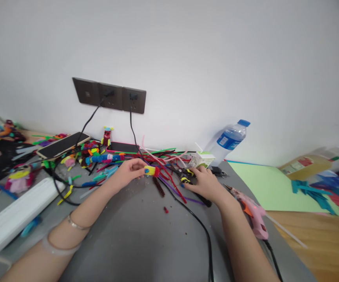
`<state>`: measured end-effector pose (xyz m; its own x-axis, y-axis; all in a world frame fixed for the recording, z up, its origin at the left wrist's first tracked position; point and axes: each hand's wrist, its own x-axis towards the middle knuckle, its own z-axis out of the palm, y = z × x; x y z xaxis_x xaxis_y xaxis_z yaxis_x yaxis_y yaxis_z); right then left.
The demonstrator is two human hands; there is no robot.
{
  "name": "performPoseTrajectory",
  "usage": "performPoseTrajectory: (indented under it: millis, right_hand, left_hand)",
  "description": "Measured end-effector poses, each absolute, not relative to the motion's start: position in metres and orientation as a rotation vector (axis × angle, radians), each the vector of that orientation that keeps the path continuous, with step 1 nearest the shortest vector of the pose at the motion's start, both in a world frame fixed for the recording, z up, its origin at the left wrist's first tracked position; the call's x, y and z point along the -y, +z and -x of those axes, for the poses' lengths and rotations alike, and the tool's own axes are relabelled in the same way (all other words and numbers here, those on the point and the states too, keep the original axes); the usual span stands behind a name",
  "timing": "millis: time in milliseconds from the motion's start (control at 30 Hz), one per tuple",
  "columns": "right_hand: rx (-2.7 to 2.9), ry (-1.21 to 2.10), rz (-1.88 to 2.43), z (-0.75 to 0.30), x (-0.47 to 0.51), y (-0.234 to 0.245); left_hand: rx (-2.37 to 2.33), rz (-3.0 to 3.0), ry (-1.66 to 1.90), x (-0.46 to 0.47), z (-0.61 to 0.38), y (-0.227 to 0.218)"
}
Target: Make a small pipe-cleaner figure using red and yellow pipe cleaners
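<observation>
My left hand point(127, 171) pinches a small yellow and red pipe-cleaner piece point(151, 170) just above the grey table point(134, 231). My right hand point(205, 183) rests palm down on a pair of black and yellow pliers point(186, 176), fingers curled over the handles. Red, purple and green pipe cleaners point(169, 172) lie tangled between the two hands. A black cable point(198, 223) runs from that pile toward me.
A pink glue gun point(253, 213) lies right of my right arm. A water bottle point(229, 141) and small carton point(203, 158) stand by the wall. Phones point(62, 144), a white box point(16, 213) and craft scraps fill the left; green paper point(263, 184) lies right.
</observation>
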<state>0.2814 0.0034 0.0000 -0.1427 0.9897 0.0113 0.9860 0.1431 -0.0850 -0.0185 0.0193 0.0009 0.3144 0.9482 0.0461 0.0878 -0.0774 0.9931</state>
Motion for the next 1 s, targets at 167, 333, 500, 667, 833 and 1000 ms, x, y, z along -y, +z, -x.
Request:
performPoseTrajectory:
  millis: [167,333,500,667,833,1000]
  right_hand:
    - [2.193,0.047,1.815,-0.275,-0.002,0.012]
    - [2.13,0.231,1.382,-0.24,0.004,0.024]
    - [2.241,0.434,1.118,-0.211,0.015,0.02]
    - [2.216,0.422,1.076,-0.204,0.019,0.019]
    - [2.25,0.407,1.084,-0.202,0.02,0.02]
    - [2.149,0.52,1.074,-0.207,0.016,0.019]
  left_hand:
    - [-0.955,-1.379,0.955,-0.018,0.017,-0.004]
    - [-0.898,-1.375,0.875,-0.018,0.014,-0.014]
    - [-0.833,-1.414,0.851,-0.015,0.009,-0.016]
    - [-0.797,-1.446,0.823,-0.011,0.007,-0.012]
    - [-0.811,-1.556,0.833,-0.009,0.005,-0.008]
    - [-0.902,-1.585,0.97,-0.01,0.007,-0.005]
